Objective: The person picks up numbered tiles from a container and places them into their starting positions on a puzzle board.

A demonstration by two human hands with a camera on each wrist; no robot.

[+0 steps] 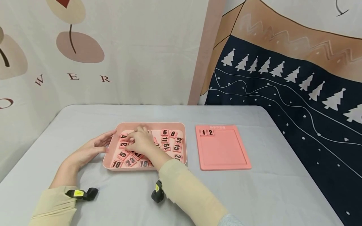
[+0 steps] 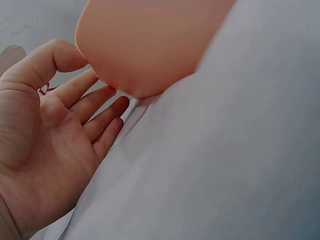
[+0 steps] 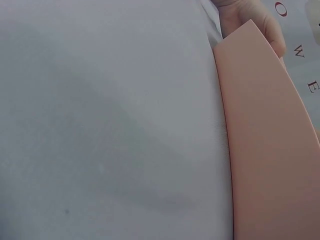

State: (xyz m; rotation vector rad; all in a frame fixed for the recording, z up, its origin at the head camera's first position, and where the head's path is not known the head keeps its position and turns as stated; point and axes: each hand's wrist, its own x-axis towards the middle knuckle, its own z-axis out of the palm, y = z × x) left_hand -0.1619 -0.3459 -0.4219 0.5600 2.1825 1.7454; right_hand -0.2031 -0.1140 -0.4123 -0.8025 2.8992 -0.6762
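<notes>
A pink tray [image 1: 147, 168] holds several loose pink number tiles, among them a 10 tile [image 1: 116, 164], a 5 tile [image 1: 123, 155] and a 6 tile [image 1: 165, 132]. My left hand [image 1: 90, 150] touches the tray's left side. In the left wrist view its thumb and relaxed fingers meet the tray wall [image 2: 145, 50]. My right hand [image 1: 140, 141] reaches down into the tray beside the 4 tile [image 1: 123, 137] and the 3 tile [image 1: 123, 145]. Its fingers bend toward the tiles, and I cannot tell whether they pinch one. The right wrist view shows only the tray's outer wall [image 3: 270, 130] and the left hand.
Right of the tray lies a pink board [image 1: 223, 150] with a raised frame. A 1 tile [image 1: 203, 132] and a 2 tile [image 1: 210, 132] sit side by side in its upper left corner. White cloth [image 1: 271, 188] covers the table, and printed curtains [image 1: 147, 62] hang behind.
</notes>
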